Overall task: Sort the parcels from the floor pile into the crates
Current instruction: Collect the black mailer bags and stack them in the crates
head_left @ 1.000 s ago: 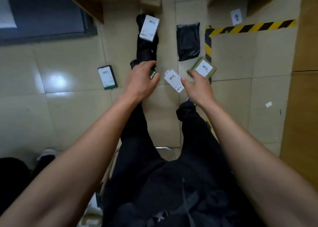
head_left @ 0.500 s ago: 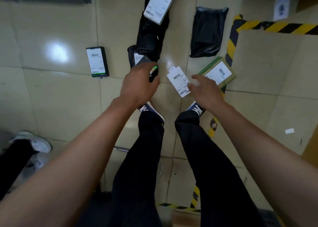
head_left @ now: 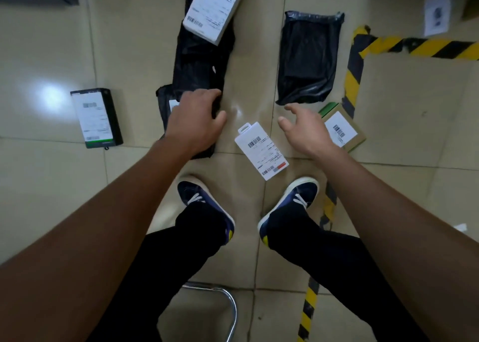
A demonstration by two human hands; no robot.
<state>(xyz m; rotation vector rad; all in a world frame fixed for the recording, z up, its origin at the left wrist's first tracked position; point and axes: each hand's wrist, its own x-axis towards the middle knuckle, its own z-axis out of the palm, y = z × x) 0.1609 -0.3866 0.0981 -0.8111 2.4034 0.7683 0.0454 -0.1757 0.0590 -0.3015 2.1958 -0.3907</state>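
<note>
Writing: every white label carries printed barcodes and lines of small text, all too blurred to read; no brand name can be made out.
Parcels counted: six on the tiled floor.
Black poly bags: three. A long black bag lies ahead of the left hand; a small black bag lies under that hand with a bit of white label showing; a third black bag lies apart to the right with no label showing.
White boxes: two. A large white box rests on the far end of the long black bag; a slim white hang-tab box lies between the hands, just ahead of the shoes, with a red patch at its near corner.
Dark box: one, the black box with green edge, well to the left, white label on top.
Cardboard box: one, a brown box with green edge, partly behind the right hand, beside the yellow-black floor tape.
Left hand: fingers curled down onto the small black bag where it meets the long one; whether they grip it I cannot tell.
Right hand: fingers spread and relaxed, holding nothing, above the floor just right of the hang-tab box.
Other: a paper sheet with a dark mark lies far right; a chrome tube curves between the legs.
</note>
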